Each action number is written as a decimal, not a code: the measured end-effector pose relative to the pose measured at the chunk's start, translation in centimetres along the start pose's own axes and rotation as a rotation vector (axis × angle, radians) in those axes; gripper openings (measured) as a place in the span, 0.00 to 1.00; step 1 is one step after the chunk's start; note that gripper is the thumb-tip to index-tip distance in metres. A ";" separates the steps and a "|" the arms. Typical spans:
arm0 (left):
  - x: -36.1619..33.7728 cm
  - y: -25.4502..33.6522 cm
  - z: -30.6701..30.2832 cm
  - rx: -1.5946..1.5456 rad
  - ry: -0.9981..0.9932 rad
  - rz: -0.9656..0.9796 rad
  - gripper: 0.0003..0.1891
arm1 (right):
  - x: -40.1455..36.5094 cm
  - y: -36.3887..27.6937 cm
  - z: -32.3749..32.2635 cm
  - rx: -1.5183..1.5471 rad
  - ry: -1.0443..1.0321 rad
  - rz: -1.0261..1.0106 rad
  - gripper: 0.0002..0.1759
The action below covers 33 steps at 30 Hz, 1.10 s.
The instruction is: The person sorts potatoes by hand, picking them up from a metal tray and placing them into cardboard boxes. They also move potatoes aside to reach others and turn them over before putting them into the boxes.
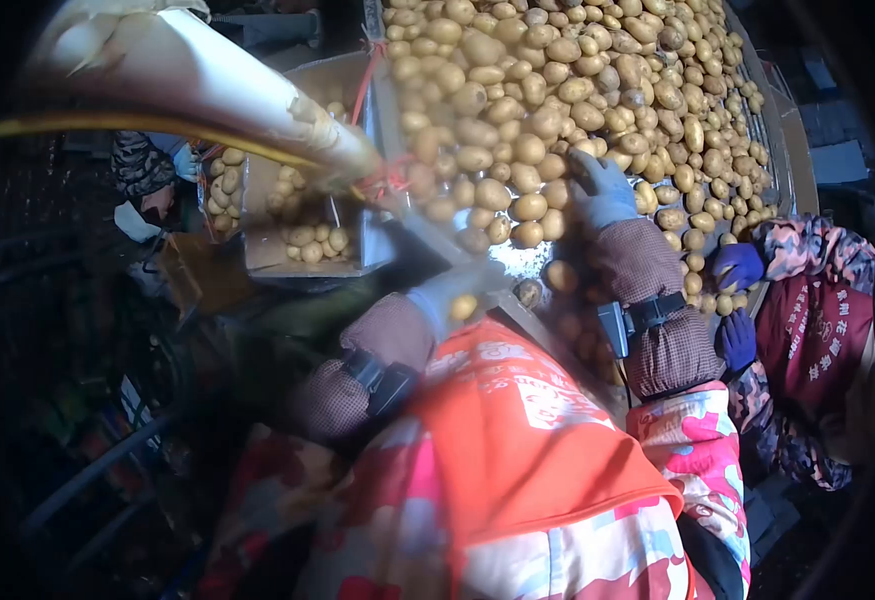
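A large heap of potatoes (557,90) covers the sorting table in front of me. My right hand (602,190), in a grey-blue glove, reaches into the near side of the heap with its fingers stretched out among the potatoes. Closer to my body, my left hand (457,285) is over the table's near edge, its glove smeared by motion. One potato (463,307) shows right at that hand; I cannot tell whether the fingers grip it. Loose potatoes lie on the wet metal surface (525,258) between my hands.
A lined cardboard box (307,265) with potatoes stands left of the table. A pale post (227,80) slants over it, with red string (382,182) tied near its lower end. At right, a co-worker's purple-gloved hands (737,268) are at the table edge. Another person's sleeve (140,165) shows at left.
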<state>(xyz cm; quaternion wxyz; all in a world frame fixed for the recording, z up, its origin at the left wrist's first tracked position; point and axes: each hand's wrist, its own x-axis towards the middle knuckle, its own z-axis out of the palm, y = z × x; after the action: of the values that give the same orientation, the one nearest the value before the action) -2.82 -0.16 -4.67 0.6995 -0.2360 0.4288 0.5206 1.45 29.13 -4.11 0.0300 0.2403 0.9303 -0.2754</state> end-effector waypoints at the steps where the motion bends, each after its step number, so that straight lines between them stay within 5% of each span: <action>1: 0.0 -0.1 -0.2 -0.004 0.003 0.005 0.19 | -1.0 0.8 0.6 0.077 0.067 0.003 0.24; 5: -1.3 1.1 1.5 -0.097 -0.004 0.034 0.22 | -5.9 1.2 0.8 0.299 0.177 0.181 0.20; 10: -2.1 2.7 4.9 0.079 -0.094 0.044 0.23 | -4.5 -0.5 -0.4 0.024 0.303 0.081 0.27; 13: -1.6 2.2 6.1 0.258 -0.064 0.019 0.23 | -0.7 -0.6 -1.6 -0.377 -0.125 0.154 0.28; 17: -0.9 1.2 5.4 0.188 -0.095 0.007 0.23 | -0.7 -0.7 -2.8 -0.405 -0.203 0.197 0.21; 20: -1.2 1.3 5.2 0.114 -0.084 0.020 0.24 | -2.5 3.5 -2.1 -0.219 -0.005 0.140 0.19; 23: -1.7 1.2 5.1 0.053 -0.075 0.026 0.24 | -3.1 3.3 -3.0 -0.175 -0.232 0.262 0.21; 30: -4.2 2.6 5.9 0.075 -0.074 0.087 0.25 | -6.3 2.4 -2.2 0.268 0.003 0.300 0.31; 33: -4.4 2.1 4.9 0.085 -0.223 0.109 0.25 | -7.6 -2.3 -5.1 0.560 -0.345 -0.071 0.32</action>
<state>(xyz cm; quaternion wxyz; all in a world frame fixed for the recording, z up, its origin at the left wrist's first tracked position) -3.38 2.05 1.89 0.7230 -0.1230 0.3823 0.5621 7.52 26.83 2.84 0.1104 0.1566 0.8074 -0.5580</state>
